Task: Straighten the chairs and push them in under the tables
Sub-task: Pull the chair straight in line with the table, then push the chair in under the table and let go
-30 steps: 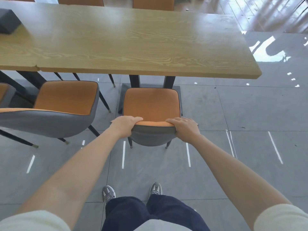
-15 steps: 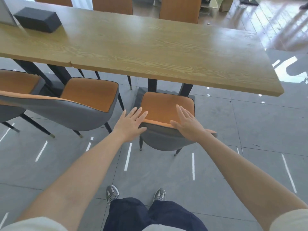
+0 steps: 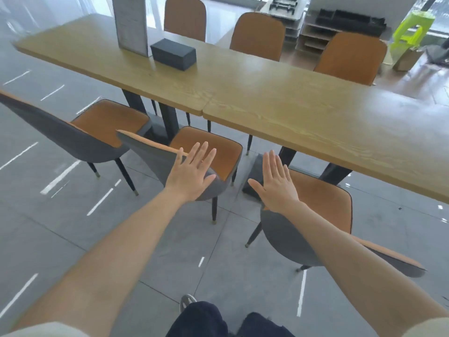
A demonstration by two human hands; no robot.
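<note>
Three grey chairs with orange seats stand on my side of a long wooden table [image 3: 279,108]. The right chair [image 3: 323,198] has its seat partly under the table edge. The middle chair [image 3: 218,152] stands turned at an angle, its backrest toward me. The left chair [image 3: 107,120] is also angled out. My left hand [image 3: 192,173] is flat with fingers spread over the middle chair's backrest. My right hand [image 3: 277,183] is flat and spread above the gap between the middle and right chairs. Neither hand grips anything.
Three orange chairs [image 3: 257,35] stand along the table's far side. A dark box [image 3: 173,53] and an upright grey stand [image 3: 131,23] sit on the tabletop. Black table legs [image 3: 167,122] stand behind the chairs. A green stool [image 3: 410,27] and shelving are at the back right.
My hands let go of the right chair's backrest and opened flat. The view swung left, so my left hand now lies over the middle chair.
</note>
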